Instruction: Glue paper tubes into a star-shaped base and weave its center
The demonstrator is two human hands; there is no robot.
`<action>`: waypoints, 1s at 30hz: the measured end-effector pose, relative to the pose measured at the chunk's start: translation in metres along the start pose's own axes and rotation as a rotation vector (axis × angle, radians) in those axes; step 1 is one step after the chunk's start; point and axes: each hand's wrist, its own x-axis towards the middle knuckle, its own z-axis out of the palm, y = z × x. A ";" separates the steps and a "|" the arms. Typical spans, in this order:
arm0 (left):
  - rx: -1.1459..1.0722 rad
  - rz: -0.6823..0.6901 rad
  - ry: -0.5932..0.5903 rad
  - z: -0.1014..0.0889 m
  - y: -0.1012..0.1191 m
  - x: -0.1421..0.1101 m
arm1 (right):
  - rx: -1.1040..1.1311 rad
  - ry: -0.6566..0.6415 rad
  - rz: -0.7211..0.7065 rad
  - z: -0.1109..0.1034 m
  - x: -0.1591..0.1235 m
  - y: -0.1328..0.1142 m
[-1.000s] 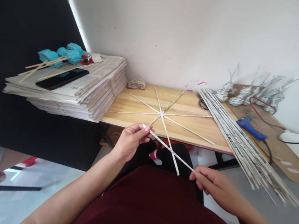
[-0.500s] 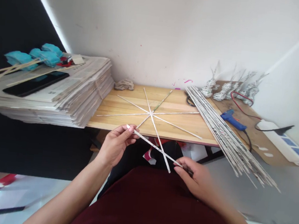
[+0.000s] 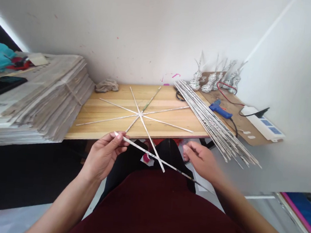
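My left hand [image 3: 105, 152] pinches one end of a thin rolled-newspaper stick [image 3: 141, 148] between thumb and fingers. The stick slants down to the right and crosses one arm of a star of paper sticks [image 3: 148, 133], over the table's front edge. The star's arms meet at one centre on the wooden table [image 3: 110, 121]. One arm's end reaches my left fingertips; whether they grip it too I cannot tell. My right hand [image 3: 202, 160] is off the stick, above its far part, with curled fingers and nothing seen in them.
A bundle of paper sticks [image 3: 207, 124] lies at the right, beside a blue glue gun [image 3: 220, 109] and a white power strip [image 3: 263, 124]. Woven paper pieces [image 3: 210, 82] stand behind. Stacked newspapers [image 3: 54, 102] fill the left, with a phone [image 3: 1, 87]. A crumpled cloth [image 3: 107, 86] lies near the wall.
My right hand has let go of the stick and risen above it. My left hand still holds its end. The view has turned to the right.
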 end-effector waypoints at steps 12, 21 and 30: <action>0.020 -0.037 -0.029 0.011 -0.004 -0.003 | 0.918 -0.350 0.414 0.019 0.017 0.005; -0.034 0.007 0.083 -0.009 0.001 0.004 | 0.699 0.014 0.077 -0.053 0.006 -0.012; -0.136 0.093 0.223 -0.020 0.007 0.009 | 0.341 0.331 0.183 -0.138 -0.052 0.001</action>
